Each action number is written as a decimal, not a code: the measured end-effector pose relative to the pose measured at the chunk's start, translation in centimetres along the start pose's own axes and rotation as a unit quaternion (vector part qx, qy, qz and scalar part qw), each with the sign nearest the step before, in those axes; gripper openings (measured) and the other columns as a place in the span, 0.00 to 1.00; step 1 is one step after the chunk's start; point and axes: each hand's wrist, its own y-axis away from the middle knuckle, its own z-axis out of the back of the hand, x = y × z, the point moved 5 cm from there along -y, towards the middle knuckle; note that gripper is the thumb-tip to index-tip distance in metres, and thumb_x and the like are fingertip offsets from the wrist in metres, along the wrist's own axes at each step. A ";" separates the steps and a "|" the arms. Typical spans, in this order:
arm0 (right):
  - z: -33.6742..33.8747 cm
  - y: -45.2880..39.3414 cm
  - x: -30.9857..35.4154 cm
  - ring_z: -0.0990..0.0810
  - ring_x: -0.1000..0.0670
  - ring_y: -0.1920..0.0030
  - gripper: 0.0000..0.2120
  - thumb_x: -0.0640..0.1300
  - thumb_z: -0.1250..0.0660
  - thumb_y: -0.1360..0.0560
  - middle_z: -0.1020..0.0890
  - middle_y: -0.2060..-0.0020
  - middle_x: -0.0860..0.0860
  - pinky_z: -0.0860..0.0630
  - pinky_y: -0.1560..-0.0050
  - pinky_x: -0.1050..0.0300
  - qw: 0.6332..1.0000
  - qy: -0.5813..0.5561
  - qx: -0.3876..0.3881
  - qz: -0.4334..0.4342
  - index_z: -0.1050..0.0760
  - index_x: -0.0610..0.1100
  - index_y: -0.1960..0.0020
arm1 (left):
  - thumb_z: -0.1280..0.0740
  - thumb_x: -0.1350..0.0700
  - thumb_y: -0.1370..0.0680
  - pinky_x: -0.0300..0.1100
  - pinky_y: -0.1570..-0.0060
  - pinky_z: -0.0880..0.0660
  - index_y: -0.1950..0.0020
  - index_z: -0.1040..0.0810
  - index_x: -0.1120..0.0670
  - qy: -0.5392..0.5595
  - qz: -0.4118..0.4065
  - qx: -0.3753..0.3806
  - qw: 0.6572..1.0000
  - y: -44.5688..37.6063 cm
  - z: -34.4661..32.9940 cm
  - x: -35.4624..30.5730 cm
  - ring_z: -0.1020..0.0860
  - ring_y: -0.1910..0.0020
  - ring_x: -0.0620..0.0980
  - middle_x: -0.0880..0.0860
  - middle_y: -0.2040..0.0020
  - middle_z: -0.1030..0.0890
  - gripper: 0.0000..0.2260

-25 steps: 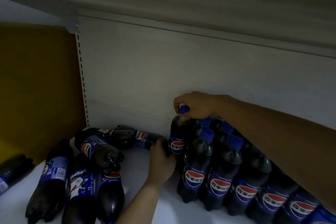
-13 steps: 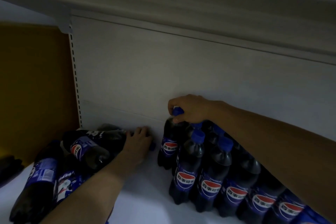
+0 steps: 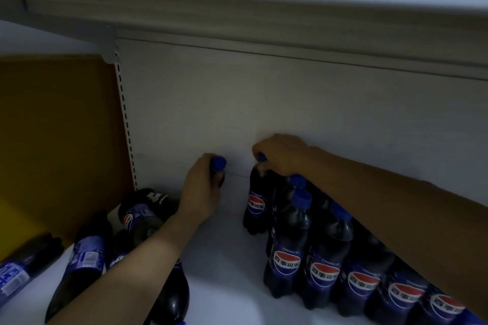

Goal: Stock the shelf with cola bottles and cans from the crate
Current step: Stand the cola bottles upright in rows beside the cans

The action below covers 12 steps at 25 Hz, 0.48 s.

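Observation:
On the white shelf board [image 3: 224, 258] several dark cola bottles with blue caps stand upright in rows at the right [image 3: 324, 266]. My right hand [image 3: 280, 155] grips the cap and neck of the back-left upright bottle [image 3: 255, 206]. My left hand [image 3: 200, 187] grips the neck of another cola bottle [image 3: 218, 166], raised near the back panel with its blue cap up; its body is hidden behind my hand. Several more bottles lie on their sides at the left [image 3: 140, 216].
A grey back panel [image 3: 264, 113] closes the shelf behind. The upper shelf's edge [image 3: 237, 16] hangs low overhead. A slotted upright [image 3: 126, 126] and a yellow side panel [image 3: 58, 134] bound the left. One lying bottle [image 3: 15, 269] sits at the far left edge.
My left hand has taken a lying bottle from the pile and lifted it neck-up toward the back panel. My right hand stays on the back-left upright bottle's cap.

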 end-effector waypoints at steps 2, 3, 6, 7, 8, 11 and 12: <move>0.2 0.3 0.1 0.23 0.45 0.48 0.17 0.52 0.32 0.21 0.22 0.44 0.45 0.27 0.55 0.54 1.000 -0.007 -0.005 0.000 0.26 0.44 0.37 | 0.35 0.63 0.18 0.32 0.60 0.31 0.36 0.26 0.56 0.037 0.026 0.007 0.999 0.0 0.8 -1.0 0.24 0.49 0.48 0.49 0.47 0.22 0.11; 0.5 0.7 0.1 0.23 0.45 0.46 0.18 0.52 0.32 0.21 0.24 0.43 0.45 0.26 0.52 0.53 1.000 -0.018 -0.014 0.000 0.28 0.45 0.34 | 0.35 0.62 0.18 0.30 0.60 0.31 0.35 0.26 0.56 0.052 0.026 0.027 0.998 0.3 0.8 -1.7 0.24 0.47 0.48 0.49 0.47 0.22 0.11; 3.2 2.4 -0.1 0.23 0.45 0.46 0.18 0.54 0.35 0.19 0.24 0.45 0.46 0.25 0.47 0.50 0.986 -0.127 -0.108 0.013 0.29 0.47 0.33 | 0.36 0.60 0.17 0.22 0.60 0.31 0.37 0.26 0.53 0.057 -0.001 0.119 0.991 1.5 0.2 -3.9 0.24 0.50 0.46 0.49 0.48 0.21 0.09; 4.1 3.0 -0.1 0.22 0.46 0.48 0.16 0.54 0.36 0.19 0.23 0.47 0.46 0.24 0.47 0.51 0.977 -0.171 -0.127 0.024 0.28 0.47 0.34 | 0.36 0.60 0.17 0.21 0.59 0.31 0.38 0.26 0.52 0.057 -0.009 0.145 0.988 1.7 0.0 -4.5 0.23 0.50 0.46 0.48 0.48 0.20 0.08; 4.6 3.6 0.2 0.21 0.47 0.50 0.15 0.54 0.37 0.18 0.21 0.48 0.47 0.23 0.48 0.51 0.969 -0.207 -0.126 0.039 0.27 0.48 0.36 | 0.36 0.59 0.17 0.22 0.57 0.31 0.38 0.26 0.51 0.060 -0.013 0.173 0.983 1.8 -0.2 -5.1 0.23 0.49 0.46 0.48 0.47 0.20 0.08; 4.2 5.2 2.4 0.21 0.51 0.53 0.14 0.56 0.36 0.19 0.20 0.50 0.50 0.23 0.50 0.58 0.965 -0.243 -0.043 0.088 0.27 0.51 0.37 | 0.37 0.59 0.16 0.29 0.48 0.28 0.33 0.26 0.51 0.093 -0.002 0.247 0.965 2.3 -0.5 -6.2 0.21 0.44 0.45 0.49 0.41 0.19 0.12; 3.6 5.4 3.2 0.21 0.52 0.52 0.15 0.56 0.35 0.20 0.20 0.49 0.50 0.24 0.51 0.58 0.969 -0.225 -0.018 0.103 0.27 0.51 0.36 | 0.38 0.60 0.16 0.30 0.47 0.27 0.31 0.26 0.52 0.118 0.010 0.249 0.961 2.5 -0.4 -6.3 0.20 0.44 0.43 0.49 0.40 0.19 0.13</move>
